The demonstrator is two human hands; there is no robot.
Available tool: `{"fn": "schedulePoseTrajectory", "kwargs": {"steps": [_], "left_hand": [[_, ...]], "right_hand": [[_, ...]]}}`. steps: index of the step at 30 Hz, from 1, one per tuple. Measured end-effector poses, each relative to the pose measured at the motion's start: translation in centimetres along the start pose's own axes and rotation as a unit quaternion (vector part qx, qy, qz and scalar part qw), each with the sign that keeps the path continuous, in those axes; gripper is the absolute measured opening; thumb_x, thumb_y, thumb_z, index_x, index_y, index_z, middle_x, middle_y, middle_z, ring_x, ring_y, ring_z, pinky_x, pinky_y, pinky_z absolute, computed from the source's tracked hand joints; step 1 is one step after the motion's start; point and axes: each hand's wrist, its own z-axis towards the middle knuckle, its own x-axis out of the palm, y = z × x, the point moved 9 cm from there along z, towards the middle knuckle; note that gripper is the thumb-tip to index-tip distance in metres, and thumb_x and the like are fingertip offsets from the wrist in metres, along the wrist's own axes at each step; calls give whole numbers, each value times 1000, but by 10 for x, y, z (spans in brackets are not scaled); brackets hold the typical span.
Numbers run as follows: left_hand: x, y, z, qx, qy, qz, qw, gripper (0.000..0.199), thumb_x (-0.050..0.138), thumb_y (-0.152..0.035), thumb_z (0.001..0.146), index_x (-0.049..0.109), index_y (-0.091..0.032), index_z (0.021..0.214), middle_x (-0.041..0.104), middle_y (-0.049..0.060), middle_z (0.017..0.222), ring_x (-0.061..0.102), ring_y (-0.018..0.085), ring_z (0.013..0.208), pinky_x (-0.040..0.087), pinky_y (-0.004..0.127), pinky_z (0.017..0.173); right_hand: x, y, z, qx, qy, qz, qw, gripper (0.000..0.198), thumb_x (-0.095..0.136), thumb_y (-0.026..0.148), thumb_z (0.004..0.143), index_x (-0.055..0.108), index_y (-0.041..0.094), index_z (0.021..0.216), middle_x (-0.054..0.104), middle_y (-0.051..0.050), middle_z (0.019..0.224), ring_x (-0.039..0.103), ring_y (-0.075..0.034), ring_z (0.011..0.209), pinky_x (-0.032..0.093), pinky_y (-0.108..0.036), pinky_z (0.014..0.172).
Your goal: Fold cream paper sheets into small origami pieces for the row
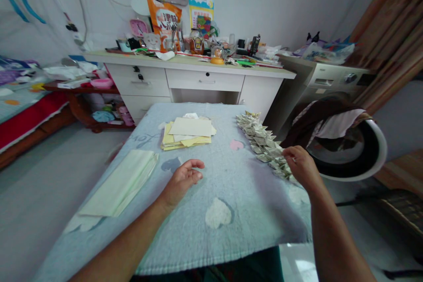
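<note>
My left hand (185, 178) hovers over the middle of the cloth-covered table (228, 246), fingers loosely curved and apart from the thumb, with nothing in it. At the right edge, my right hand (300, 163) is closed in a pinch beside a long row of folded paper pieces (261, 141). Its fingertips overlap the row, and what they pinch is hidden. Beyond my left hand lies a stack of yellow and cream paper (191, 128), cut into rectangles. A bundle of larger pale green sheets (120, 180) rests at the table's left side.
A white desk (205, 79) crowded with jars, a snack bag (165, 24) and small items stands behind the table. To the right is a washing machine (330, 79), its round door (380, 145) swung out and clothes hanging from it. A bed (33, 114) is at left.
</note>
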Motion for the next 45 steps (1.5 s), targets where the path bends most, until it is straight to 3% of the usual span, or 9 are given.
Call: {"fn": "schedulePoseTrajectory", "kwargs": {"steps": [10, 17, 20, 23, 26, 29, 32, 37, 45], "left_hand": [[1, -1, -1, 1, 7, 9, 1000, 29, 65, -33, 76, 62, -20, 102, 65, 4, 90, 56, 14, 74, 40, 25, 66], [2, 0, 0, 2, 19, 22, 1000, 29, 63, -33, 78, 61, -19, 103, 62, 2, 84, 52, 13, 73, 38, 25, 67], [2, 1, 0, 0, 21, 23, 1000, 29, 63, -33, 79, 60, -18, 104, 62, 3, 84, 52, 14, 73, 37, 25, 67], [2, 0, -1, -2, 19, 20, 1000, 30, 62, -34, 79, 60, -18, 104, 62, 2, 81, 52, 14, 72, 38, 25, 66], [-6, -1, 1, 10, -10, 30, 999, 29, 62, -34, 78, 61, -17, 101, 60, 1, 74, 52, 13, 69, 38, 25, 65], [-24, -2, 4, 36, -82, 61, 994, 23, 60, -33, 78, 62, -17, 95, 58, -1, 70, 51, 13, 65, 37, 23, 61], [-42, -3, 5, 57, -150, 77, 984, 19, 60, -30, 77, 62, -16, 90, 57, -1, 70, 50, 12, 64, 38, 23, 60], [-56, -6, 5, 60, -216, 76, 972, 15, 59, -27, 75, 61, -16, 85, 54, -3, 65, 47, 11, 59, 36, 22, 56], [-74, 2, 9, 57, -265, -3, 963, 14, 60, -25, 74, 59, -16, 84, 51, -6, 61, 44, 8, 54, 34, 20, 52]], "right_hand": [[13, -21, -4, 16, 11, -60, 998, 16, 47, 18, 74, 62, 18, 78, 60, -8, 79, 55, -21, 76, 42, -32, 71], [-13, -20, -4, 45, -59, -75, 994, 20, 50, 23, 78, 65, 17, 90, 60, -12, 97, 55, -28, 93, 42, -39, 80], [-22, 12, 3, 21, -86, -38, 995, 17, 50, 24, 81, 63, 17, 88, 59, -12, 96, 55, -27, 94, 42, -40, 83], [-16, 56, 15, -16, -72, 26, 997, 13, 51, 24, 83, 62, 18, 86, 59, -10, 94, 56, -24, 89, 43, -36, 81], [15, 109, 28, -82, 26, 67, 994, 9, 53, 21, 85, 61, 18, 86, 61, -8, 91, 55, -22, 88, 42, -34, 82], [58, 155, 33, -143, 153, 67, 975, 9, 57, 19, 84, 63, 18, 91, 62, -8, 91, 55, -21, 88, 40, -32, 83], [90, 186, 39, -166, 210, 43, 962, 10, 61, 18, 83, 66, 17, 92, 63, -8, 94, 54, -20, 89, 38, -32, 83], [122, 233, 60, -191, 186, 51, 962, 14, 56, 20, 87, 68, 19, 94, 60, -8, 107, 48, -21, 96, 35, -33, 84], [172, 286, 93, -197, 124, 74, 970, 19, 59, 26, 86, 69, 24, 103, 56, -7, 117, 41, -26, 107, 34, -37, 86]]}}
